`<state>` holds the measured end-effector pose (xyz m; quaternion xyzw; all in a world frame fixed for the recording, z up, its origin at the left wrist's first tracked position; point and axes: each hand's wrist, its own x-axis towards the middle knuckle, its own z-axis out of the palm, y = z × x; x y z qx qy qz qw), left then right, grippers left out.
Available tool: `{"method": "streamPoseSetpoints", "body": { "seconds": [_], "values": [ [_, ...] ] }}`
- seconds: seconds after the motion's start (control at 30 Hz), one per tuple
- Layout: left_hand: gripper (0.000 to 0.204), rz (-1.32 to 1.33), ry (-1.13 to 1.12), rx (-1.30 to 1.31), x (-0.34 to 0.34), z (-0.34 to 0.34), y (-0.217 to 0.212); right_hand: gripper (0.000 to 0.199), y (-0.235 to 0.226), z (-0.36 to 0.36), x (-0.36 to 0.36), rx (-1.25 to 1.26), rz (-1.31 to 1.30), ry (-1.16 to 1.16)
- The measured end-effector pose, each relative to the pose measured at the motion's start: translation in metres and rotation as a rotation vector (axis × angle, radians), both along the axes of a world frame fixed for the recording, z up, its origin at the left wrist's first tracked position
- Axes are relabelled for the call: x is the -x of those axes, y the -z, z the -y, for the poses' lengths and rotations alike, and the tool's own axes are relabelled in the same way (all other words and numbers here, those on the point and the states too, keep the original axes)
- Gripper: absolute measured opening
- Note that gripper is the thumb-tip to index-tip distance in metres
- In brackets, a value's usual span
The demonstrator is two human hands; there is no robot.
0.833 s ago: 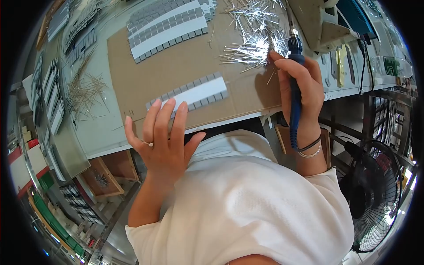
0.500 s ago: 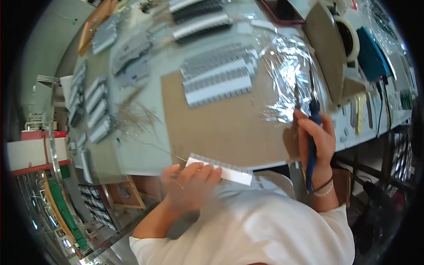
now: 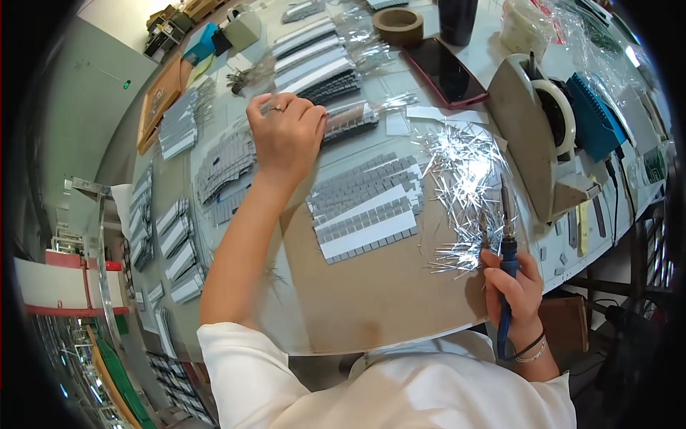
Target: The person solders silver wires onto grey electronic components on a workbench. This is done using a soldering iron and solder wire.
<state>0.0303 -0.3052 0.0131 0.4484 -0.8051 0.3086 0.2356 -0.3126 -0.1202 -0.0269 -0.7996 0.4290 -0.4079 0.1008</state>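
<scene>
A blue-handled soldering iron pointed away from the body, beside a pile of silvery wires, the right hand closed around its handle. The left forearm stretched far across the table; the left hand, palm down and fingers curled, met a stack of grey-and-white strips, its grip unclear.

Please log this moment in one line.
left hand: at flat grey-white strips, grip unclear; right hand: holds slim blue soldering iron; nearby: silver metal pins
</scene>
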Motion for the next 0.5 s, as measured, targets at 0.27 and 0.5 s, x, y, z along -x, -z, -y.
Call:
{"method": "streamPoseSetpoints", "body": {
  "seconds": [0.27, 0.5],
  "values": [
    [0.018, -0.161, 0.081, -0.470, 0.035, -0.110, -0.007, 0.034, 0.004, 0.003, 0.002, 0.070, 0.020, 0.011],
    [0.046, -0.060, -0.010, -0.781, 0.060, -0.199, 0.004, 0.031, 0.008, 0.006, 0.002, 0.096, 0.036, -0.033]
  ]
}}
